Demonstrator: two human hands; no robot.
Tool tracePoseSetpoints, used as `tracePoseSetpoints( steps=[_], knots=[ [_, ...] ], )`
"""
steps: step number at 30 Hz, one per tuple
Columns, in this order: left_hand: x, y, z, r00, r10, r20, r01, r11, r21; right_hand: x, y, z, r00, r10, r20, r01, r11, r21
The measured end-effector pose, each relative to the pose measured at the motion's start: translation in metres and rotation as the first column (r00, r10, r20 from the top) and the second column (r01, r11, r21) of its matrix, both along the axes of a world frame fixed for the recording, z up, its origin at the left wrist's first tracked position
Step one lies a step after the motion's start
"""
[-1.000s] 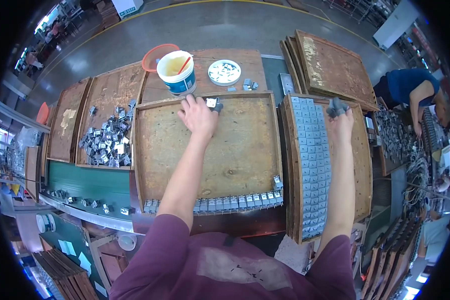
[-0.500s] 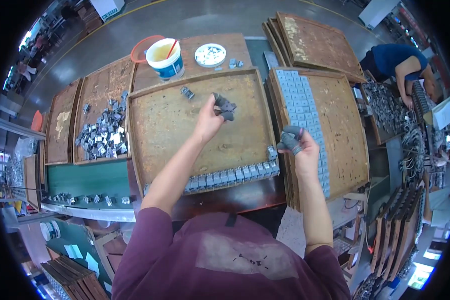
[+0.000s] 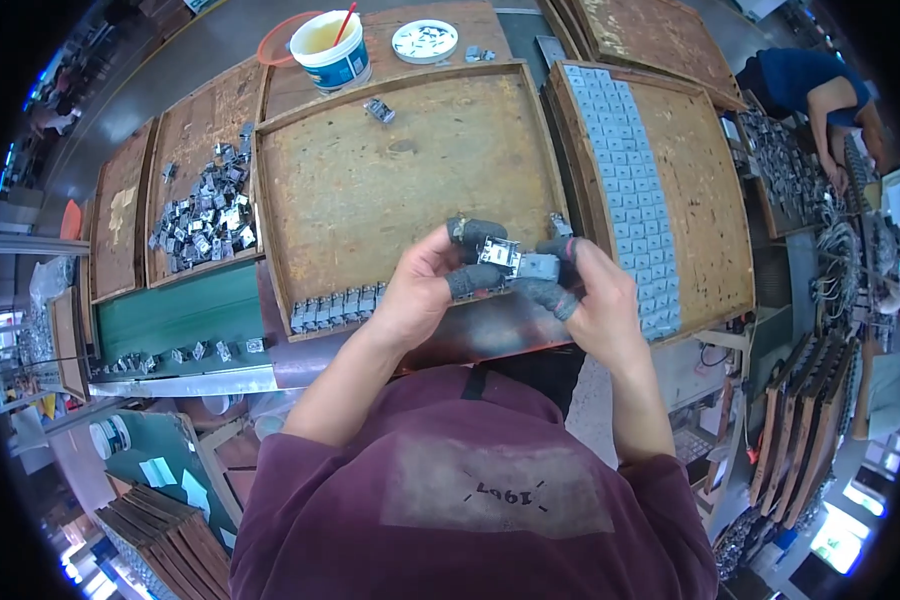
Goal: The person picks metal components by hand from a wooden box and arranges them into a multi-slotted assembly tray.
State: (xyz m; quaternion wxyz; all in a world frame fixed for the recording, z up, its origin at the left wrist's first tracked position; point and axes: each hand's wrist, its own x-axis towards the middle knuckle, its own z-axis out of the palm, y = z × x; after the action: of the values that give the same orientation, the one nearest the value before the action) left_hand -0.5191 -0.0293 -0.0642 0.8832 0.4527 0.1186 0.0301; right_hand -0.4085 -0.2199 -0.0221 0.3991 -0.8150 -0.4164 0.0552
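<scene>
Above the near edge of the wooden tray [image 3: 410, 170], both hands meet, their fingertips in dark grey finger covers. My left hand [image 3: 425, 285] pinches a small silver metal frame [image 3: 500, 255] with a pale face between thumb and fingers. My right hand [image 3: 602, 300] grips a grey block-shaped part [image 3: 540, 267]. The two pieces lie end to end and appear to touch; fingers hide the join. A row of grey metal-framed parts [image 3: 335, 308] lines the tray's near edge, partly covered by my hands. One loose part [image 3: 379, 110] lies near the far edge.
At left, a wooden tray holds a heap of metal parts [image 3: 210, 215]; a green strip [image 3: 190, 310] carries several more. Rows of grey blocks [image 3: 625, 190] fill one side of the right tray. A white bucket [image 3: 332, 55] and a dish of white bits [image 3: 425, 42] stand beyond. A co-worker [image 3: 810, 85] bends at right.
Both hands have come together near the tray's front edge; the left moved nearer from mid-tray, the right moved left. The metal frame and grey block now show between them. The view has shifted.
</scene>
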Motion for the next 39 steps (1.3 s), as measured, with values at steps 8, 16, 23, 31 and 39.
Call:
tracePoseSetpoints(
  steps=[8, 16, 23, 31, 39],
  knots=[
    [-0.007, -0.020, 0.006, 0.999, 0.019, 0.043, -0.030, 0.959, 0.283, -0.012, -0.005, 0.002, 0.979, 0.059, 0.196, -0.036, 0.993, -0.115],
    [-0.008, -0.023, 0.011, 1.000, -0.024, 0.006, 0.023, 0.983, 0.180, -0.013, -0.009, -0.002, 0.991, 0.008, 0.134, -0.010, 1.000, 0.015],
    [0.003, -0.034, -0.005, 0.998, 0.061, 0.014, -0.063, 0.970, 0.236, -0.006, -0.007, -0.015, 0.961, -0.036, 0.273, 0.042, 0.999, -0.013],
    [0.010, -0.032, -0.010, 0.998, 0.051, 0.031, -0.056, 0.983, 0.176, -0.005, -0.011, -0.018, 0.980, -0.019, 0.197, 0.023, 1.000, -0.019],
    [0.009, -0.037, -0.011, 1.000, 0.017, 0.021, -0.021, 0.983, 0.184, 0.000, -0.013, -0.015, 0.983, -0.031, 0.181, 0.035, 0.999, -0.023]
  ],
)
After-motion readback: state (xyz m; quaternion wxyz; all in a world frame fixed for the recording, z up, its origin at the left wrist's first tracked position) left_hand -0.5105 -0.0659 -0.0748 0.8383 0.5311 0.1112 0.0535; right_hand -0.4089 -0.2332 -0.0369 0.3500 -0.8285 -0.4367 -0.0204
